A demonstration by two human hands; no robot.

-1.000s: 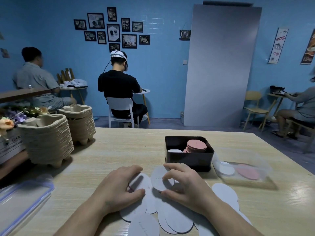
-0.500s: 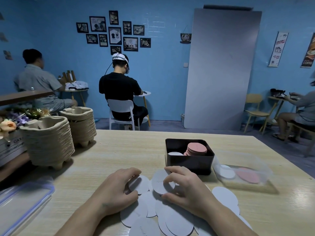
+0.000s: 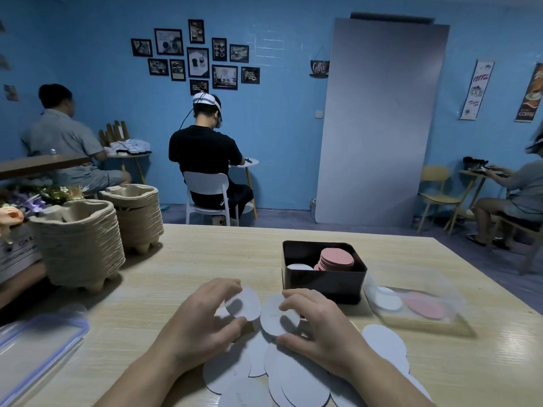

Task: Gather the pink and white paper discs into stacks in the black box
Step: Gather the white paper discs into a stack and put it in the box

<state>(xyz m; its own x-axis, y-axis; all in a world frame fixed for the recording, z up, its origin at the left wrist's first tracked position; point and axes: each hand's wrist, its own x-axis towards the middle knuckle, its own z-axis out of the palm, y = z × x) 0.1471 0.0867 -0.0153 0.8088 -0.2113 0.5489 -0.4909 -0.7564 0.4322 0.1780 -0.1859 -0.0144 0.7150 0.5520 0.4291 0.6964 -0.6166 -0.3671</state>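
Partly done. Inside black box (image 3: pixel 323 284): tall pink disc stack (image 3: pixel 337 257), low white stack (image 3: pixel 299 266) beside it. Left hand (image 3: pixel 202 321) grip pinching first white disc (image 3: pixel 245 304); right hand (image 3: pixel 317 327) grip pinching second white disc (image 3: pixel 276 317), just before the box. Remaining: many loose white discs (image 3: pixel 293 377) overlapping on counter (image 3: pixel 205 259).

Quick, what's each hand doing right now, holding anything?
Left hand: pinching a round white paper disc.
Right hand: pinching a second round white paper disc.

Black box (image 3: pixel 323 284) ahead, clear tub (image 3: pixel 426 321) right, carton stacks (image 3: pixel 82 248) left; open table (image 3: pixel 211 254) between.
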